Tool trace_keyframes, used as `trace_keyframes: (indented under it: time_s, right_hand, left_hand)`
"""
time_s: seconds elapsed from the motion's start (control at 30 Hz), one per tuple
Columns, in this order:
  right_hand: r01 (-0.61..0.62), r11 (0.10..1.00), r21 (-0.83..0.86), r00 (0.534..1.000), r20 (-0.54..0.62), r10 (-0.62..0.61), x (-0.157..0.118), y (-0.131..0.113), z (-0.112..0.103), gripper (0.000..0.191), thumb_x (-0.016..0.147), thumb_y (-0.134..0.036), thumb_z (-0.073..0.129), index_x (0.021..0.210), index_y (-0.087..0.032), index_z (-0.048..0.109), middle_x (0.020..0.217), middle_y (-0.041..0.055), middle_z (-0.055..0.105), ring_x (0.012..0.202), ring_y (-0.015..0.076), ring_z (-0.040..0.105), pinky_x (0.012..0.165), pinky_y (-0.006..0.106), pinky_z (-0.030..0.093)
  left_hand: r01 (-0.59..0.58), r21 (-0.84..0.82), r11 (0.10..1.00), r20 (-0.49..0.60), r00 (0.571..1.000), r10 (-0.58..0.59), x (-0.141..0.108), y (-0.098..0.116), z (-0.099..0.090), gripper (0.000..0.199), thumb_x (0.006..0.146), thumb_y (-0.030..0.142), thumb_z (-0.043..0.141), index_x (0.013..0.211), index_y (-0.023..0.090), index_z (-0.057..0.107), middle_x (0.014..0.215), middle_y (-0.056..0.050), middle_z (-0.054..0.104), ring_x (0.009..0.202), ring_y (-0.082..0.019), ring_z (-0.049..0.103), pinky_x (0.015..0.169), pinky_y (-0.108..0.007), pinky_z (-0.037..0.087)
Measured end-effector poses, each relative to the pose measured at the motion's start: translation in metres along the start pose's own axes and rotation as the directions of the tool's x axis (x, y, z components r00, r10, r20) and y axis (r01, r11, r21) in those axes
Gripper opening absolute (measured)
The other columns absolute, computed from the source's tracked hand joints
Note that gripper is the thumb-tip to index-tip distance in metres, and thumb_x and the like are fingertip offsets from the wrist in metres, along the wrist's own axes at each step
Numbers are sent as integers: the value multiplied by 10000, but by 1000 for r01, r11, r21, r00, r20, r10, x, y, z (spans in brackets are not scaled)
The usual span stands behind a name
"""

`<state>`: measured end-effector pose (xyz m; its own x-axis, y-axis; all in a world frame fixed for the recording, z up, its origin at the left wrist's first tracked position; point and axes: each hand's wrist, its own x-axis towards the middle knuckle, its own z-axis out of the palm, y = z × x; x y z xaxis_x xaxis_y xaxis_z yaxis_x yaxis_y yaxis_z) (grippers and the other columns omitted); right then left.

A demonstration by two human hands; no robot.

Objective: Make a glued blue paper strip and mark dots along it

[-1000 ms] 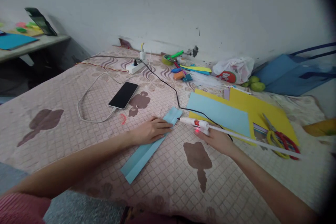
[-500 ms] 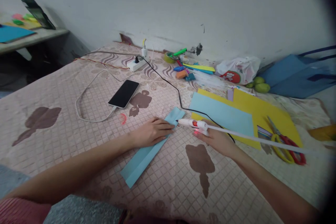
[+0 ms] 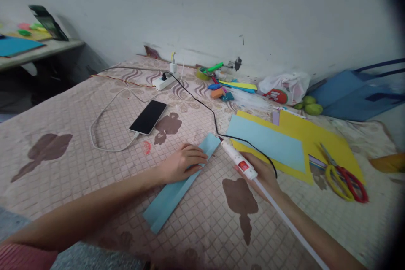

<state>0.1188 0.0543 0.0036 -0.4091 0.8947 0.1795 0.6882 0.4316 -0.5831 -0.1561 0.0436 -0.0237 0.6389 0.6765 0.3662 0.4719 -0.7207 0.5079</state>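
Observation:
A folded light-blue paper strip [image 3: 172,196] lies slantwise on the patterned tablecloth, a crease running along its length. My left hand [image 3: 183,163] rests on its upper half, fingers laid across the paper and pressing it down. In my right hand [image 3: 261,175] is a white hot glue gun [image 3: 236,158], with a red patch on its body and a long glue stick [image 3: 287,219] trailing from its back. Its dark nozzle points up and left, close beside the strip's upper end. The fingers round the gun's handle are partly hidden.
A black cord [image 3: 215,122] runs from the power strip [image 3: 164,81] to the gun. A phone [image 3: 148,117] on its white cable lies left. Blue paper [image 3: 268,137] over yellow sheets [image 3: 316,128] and scissors [image 3: 343,181] are right. Clay pieces, a plastic bag [image 3: 284,86] and green fruits [image 3: 313,109] line the wall.
My right hand has turned the glue gun, so its nozzle now points further up and its stick slopes down more steeply. My left hand stays on the strip. The view has shifted slightly.

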Motion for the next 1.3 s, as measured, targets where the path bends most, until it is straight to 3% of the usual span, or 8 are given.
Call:
trace_keyframes:
  time_s: [0.17, 0.37, 0.5, 0.57, 0.67, 0.8, 1.13, 1.3]
  right_hand:
    - [88, 995, -56, 996, -24, -89, 1, -1, -5, 151, 827, -337, 523, 913, -225, 579, 906, 67, 587, 845, 213, 576, 750, 322, 450]
    - [56, 998, -38, 996, 70, -53, 3, -5, -13, 166, 842, -385, 500, 848, -224, 541, 895, 45, 541, 818, 182, 540, 720, 296, 442]
    - [24, 999, 24, 999, 36, -25, 0, -4, -13, 181, 816, -400, 532, 819, -219, 544, 890, 45, 553, 817, 188, 546, 726, 303, 440]
    - [-74, 990, 123, 997, 31, 71, -1, -3, -11, 219, 808, -427, 534, 839, -211, 556, 811, 38, 567, 735, 181, 556, 674, 303, 449]
    - [-264, 885, 385, 962, 166, 215, 0, -3, -10, 324, 835, -476, 468, 943, -182, 553, 593, -8, 518, 522, 146, 507, 522, 282, 431]
    - [-316, 755, 575, 948, 222, 227, 5, -7, -10, 377, 830, -509, 462, 958, -162, 534, 523, -35, 485, 457, 118, 458, 449, 252, 397]
    - [-320, 850, 417, 940, 250, 232, 9, 2, -13, 360, 817, -526, 477, 837, -173, 541, 469, -49, 468, 398, 109, 429, 399, 242, 359]
    - [-344, 831, 436, 931, 271, 244, 11, 3, -13, 371, 824, -526, 467, 847, -165, 550, 472, -47, 482, 393, 102, 422, 419, 244, 358]
  left_hand:
    - [-36, 48, 998, 44, 998, 34, -2, 0, 3, 275, 902, 200, 412, 1130, 193, 567, 1211, -56, 594, 1163, -206, 480, 1009, -414, 305]
    - [-44, 90, 995, 58, 998, 39, -3, -4, 9, 309, 899, 188, 405, 1181, 195, 532, 1242, -61, 572, 1188, -209, 463, 1022, -429, 295]
    - [-27, 76, 997, 54, 998, 23, -3, -4, 8, 313, 902, 195, 407, 1190, 195, 528, 1244, -66, 570, 1182, -205, 466, 1015, -427, 313]
    - [-22, 69, 997, 51, 999, 18, -3, -4, 7, 302, 903, 202, 411, 1177, 190, 540, 1238, -67, 574, 1176, -203, 470, 1013, -422, 321]
    - [-16, 59, 998, 36, 999, 14, -3, -3, 7, 293, 904, 203, 414, 1163, 191, 551, 1226, -66, 582, 1172, -198, 472, 1009, -413, 331]
    - [-21, 61, 998, 15, 1000, 20, -3, -2, 8, 286, 898, 192, 422, 1147, 197, 562, 1196, -62, 600, 1168, -193, 476, 1012, -406, 333]
    - [-35, 91, 995, 32, 999, 32, -4, -3, 10, 315, 895, 175, 413, 1189, 208, 523, 1232, -58, 577, 1163, -199, 486, 1024, -428, 302]
    - [-41, 81, 996, 19, 999, 40, -3, -5, 11, 300, 894, 183, 428, 1174, 199, 534, 1217, -59, 588, 1150, -191, 497, 1023, -422, 307]
